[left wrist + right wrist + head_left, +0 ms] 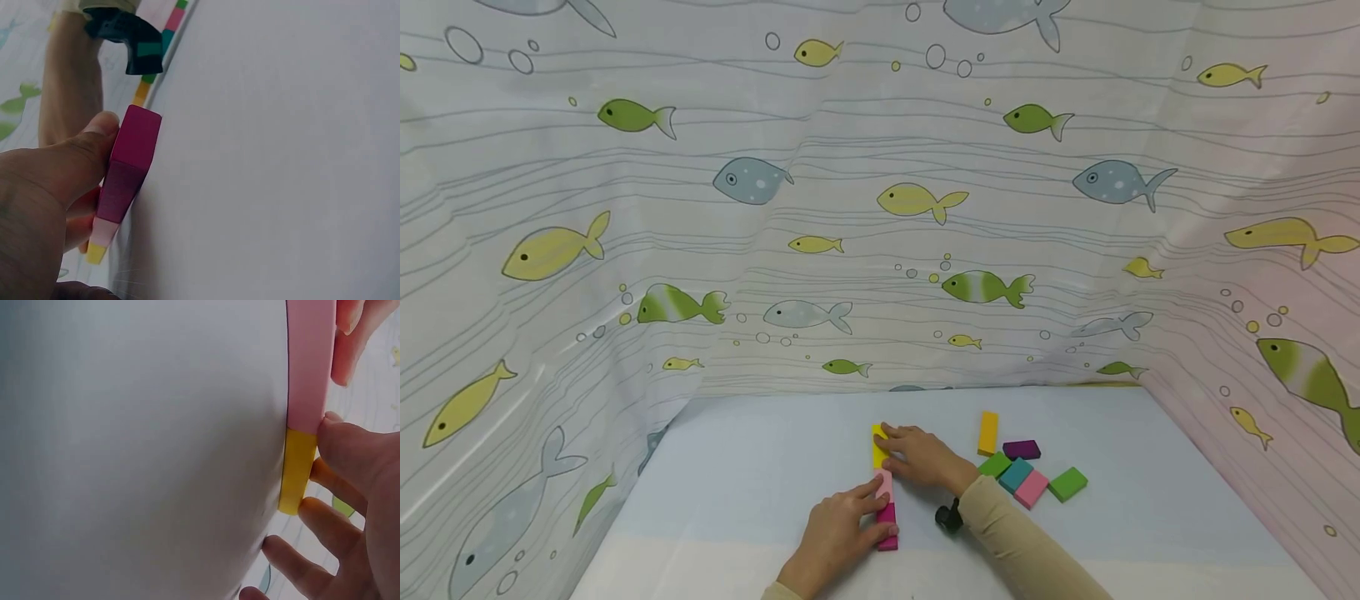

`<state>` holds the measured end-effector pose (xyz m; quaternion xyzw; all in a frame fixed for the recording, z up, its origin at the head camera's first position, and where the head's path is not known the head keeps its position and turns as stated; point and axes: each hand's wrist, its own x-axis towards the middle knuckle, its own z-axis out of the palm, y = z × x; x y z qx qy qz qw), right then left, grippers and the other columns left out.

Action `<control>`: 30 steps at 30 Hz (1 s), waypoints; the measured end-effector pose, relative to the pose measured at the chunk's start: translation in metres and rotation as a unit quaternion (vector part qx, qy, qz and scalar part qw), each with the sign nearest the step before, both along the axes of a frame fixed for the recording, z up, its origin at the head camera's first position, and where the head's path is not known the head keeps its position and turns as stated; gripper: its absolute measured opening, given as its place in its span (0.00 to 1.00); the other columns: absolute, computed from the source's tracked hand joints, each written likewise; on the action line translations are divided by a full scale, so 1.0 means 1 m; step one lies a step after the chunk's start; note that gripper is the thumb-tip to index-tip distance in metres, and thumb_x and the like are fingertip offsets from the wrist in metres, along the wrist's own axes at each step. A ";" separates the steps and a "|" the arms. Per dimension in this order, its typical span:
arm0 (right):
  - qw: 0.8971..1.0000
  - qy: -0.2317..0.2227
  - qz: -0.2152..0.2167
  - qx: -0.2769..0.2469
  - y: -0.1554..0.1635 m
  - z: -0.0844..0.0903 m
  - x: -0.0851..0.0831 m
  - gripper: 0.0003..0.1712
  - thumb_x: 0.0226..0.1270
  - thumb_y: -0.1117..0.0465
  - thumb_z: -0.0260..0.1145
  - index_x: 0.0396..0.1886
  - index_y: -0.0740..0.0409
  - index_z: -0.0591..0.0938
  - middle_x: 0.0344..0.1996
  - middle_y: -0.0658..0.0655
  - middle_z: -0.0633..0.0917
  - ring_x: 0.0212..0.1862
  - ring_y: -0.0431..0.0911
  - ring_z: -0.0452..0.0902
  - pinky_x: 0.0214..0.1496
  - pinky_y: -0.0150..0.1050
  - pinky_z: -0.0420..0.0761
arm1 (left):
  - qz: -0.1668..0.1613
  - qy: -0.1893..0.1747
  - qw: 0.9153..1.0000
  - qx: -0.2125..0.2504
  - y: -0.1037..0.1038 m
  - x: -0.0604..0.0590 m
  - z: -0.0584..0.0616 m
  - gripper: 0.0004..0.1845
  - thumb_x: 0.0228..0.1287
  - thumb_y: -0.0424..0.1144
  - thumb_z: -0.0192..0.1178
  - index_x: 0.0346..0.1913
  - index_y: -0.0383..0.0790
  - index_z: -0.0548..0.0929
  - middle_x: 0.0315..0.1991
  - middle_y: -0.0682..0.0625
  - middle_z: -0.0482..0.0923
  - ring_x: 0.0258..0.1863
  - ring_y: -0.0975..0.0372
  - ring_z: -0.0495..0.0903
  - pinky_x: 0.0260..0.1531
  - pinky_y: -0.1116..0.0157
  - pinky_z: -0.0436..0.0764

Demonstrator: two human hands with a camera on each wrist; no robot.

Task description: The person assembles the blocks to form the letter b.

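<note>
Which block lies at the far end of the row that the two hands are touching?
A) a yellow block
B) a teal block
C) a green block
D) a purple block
A: in the head view the row runs from the magenta block by the left hand, through the pink block, to the yellow block farthest away, touched by the right hand.

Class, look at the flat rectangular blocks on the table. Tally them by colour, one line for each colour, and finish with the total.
Yellow flat rectangular block: 1
Light pink flat rectangular blocks: 2
Magenta flat rectangular block: 1
Orange flat rectangular block: 1
Purple flat rectangular block: 1
Green flat rectangular blocks: 2
Teal flat rectangular block: 1
Total: 9
</note>
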<state>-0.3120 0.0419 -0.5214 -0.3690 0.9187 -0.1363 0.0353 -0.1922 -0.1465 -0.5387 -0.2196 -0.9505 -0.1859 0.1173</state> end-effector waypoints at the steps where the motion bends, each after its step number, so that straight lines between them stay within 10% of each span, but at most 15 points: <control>1: 1.000 0.001 0.000 0.002 0.000 0.000 0.000 0.30 0.73 0.45 0.60 0.72 0.43 0.70 0.74 0.49 0.66 0.72 0.54 0.65 0.69 0.55 0.69 | 0.002 -0.008 1.000 -0.001 0.000 0.000 0.000 0.27 0.58 0.63 0.65 0.54 0.52 0.87 0.62 0.55 0.78 0.50 0.54 0.85 0.38 0.54 0.85; 17: 0.998 -0.005 -0.015 -0.068 0.010 0.007 -0.007 0.25 0.71 0.46 0.62 0.66 0.45 0.78 0.71 0.50 0.71 0.69 0.52 0.70 0.68 0.54 0.69 | 0.003 -0.010 1.000 0.013 0.002 -0.001 0.001 0.26 0.56 0.62 0.67 0.53 0.51 0.88 0.62 0.54 0.79 0.49 0.54 0.86 0.38 0.54 0.85; 30: 0.993 0.022 -0.091 -0.068 0.087 0.014 -0.040 0.29 0.70 0.44 0.64 0.65 0.53 0.78 0.67 0.59 0.75 0.67 0.60 0.70 0.65 0.64 0.69 | 0.006 0.001 1.000 0.027 0.002 -0.001 -0.001 0.27 0.55 0.64 0.67 0.52 0.51 0.88 0.61 0.54 0.80 0.48 0.51 0.86 0.34 0.55 0.85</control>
